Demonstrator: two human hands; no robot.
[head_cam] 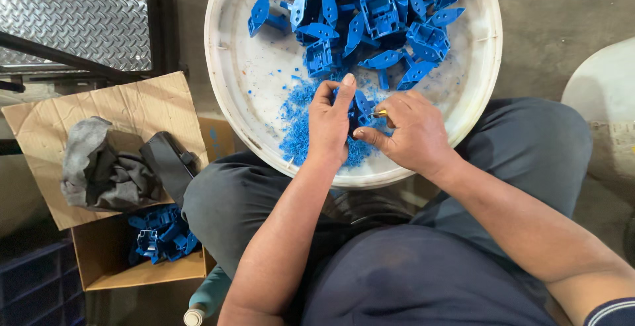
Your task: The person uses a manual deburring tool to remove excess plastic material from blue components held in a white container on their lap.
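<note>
My left hand (329,122) grips a small blue plastic part (361,106) over the near side of a big round white basin (225,68). My right hand (410,131) presses against the same part and pinches a small tool with a yellow handle (379,113), its tip at the part's edge. Beneath both hands lies a heap of blue plastic shavings (297,124). A pile of several blue moulded parts (370,18) fills the far half of the basin.
The basin rests on my lap. At my left a cardboard box (106,260) holds more blue parts (161,235), with a grey cloth (99,167) and a black object (169,164) on its flap. Diamond-plate metal (73,15) lies beyond it.
</note>
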